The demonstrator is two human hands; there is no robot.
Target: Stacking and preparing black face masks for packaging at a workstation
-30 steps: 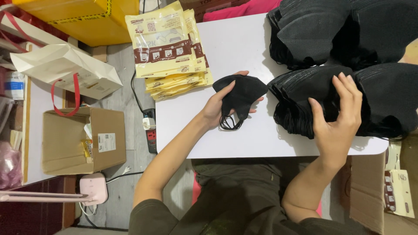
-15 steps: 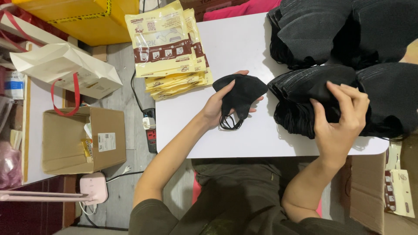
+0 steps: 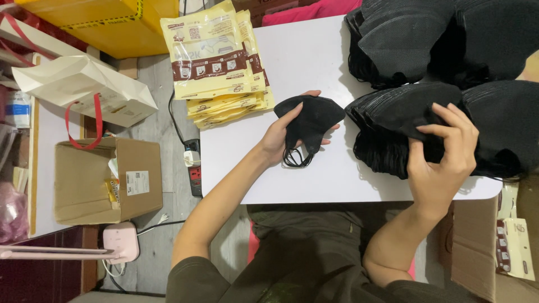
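My left hand [image 3: 279,134] holds a small bunch of folded black face masks [image 3: 312,118] over the white table [image 3: 314,174], ear loops hanging down. My right hand [image 3: 441,154] pinches the top mask of a thick stack of black masks [image 3: 393,120] lying on the table's right side. More black mask stacks [image 3: 426,39] sit further back and to the right.
A pile of yellow and brown flat packages [image 3: 216,62] lies at the table's far left corner. On the floor to the left are an open cardboard box [image 3: 106,182], a white paper bag with red handles [image 3: 84,92], a power strip [image 3: 193,168] and a yellow crate [image 3: 106,22].
My right hand has curled from lying flat on the mask stack into a pinch on the top mask. The left hand with its masks has stayed put.
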